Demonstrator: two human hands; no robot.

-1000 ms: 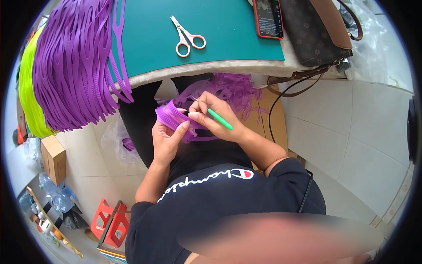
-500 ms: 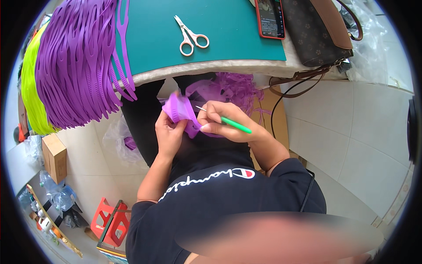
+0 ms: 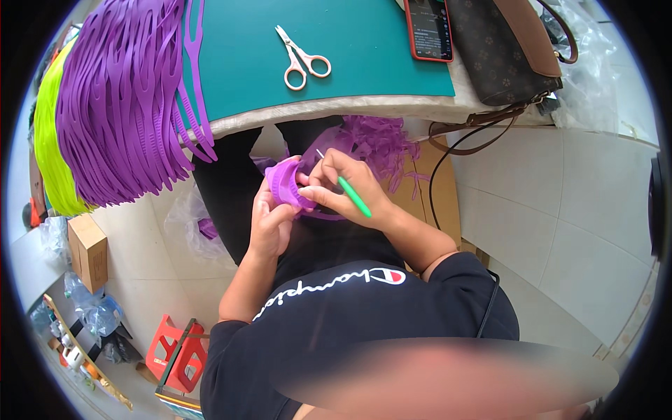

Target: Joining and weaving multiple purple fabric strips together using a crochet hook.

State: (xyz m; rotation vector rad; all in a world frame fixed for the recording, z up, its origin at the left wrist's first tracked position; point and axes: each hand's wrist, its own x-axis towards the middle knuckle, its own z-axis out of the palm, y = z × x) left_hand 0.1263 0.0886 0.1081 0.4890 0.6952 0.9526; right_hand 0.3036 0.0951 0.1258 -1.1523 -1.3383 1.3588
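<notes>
The left hand [image 3: 270, 220] is holding a curved purple piece [image 3: 283, 187] in front of the black shirt [image 3: 406, 315], while the right hand [image 3: 344, 183] is gripping a green-handled tool [image 3: 355, 197], thumb near the piece's edge — good handling probably means bracing the piece without stretching it and angling the tip away from skin.

Light is bright; fisheye distortion bends the edges.
</notes>
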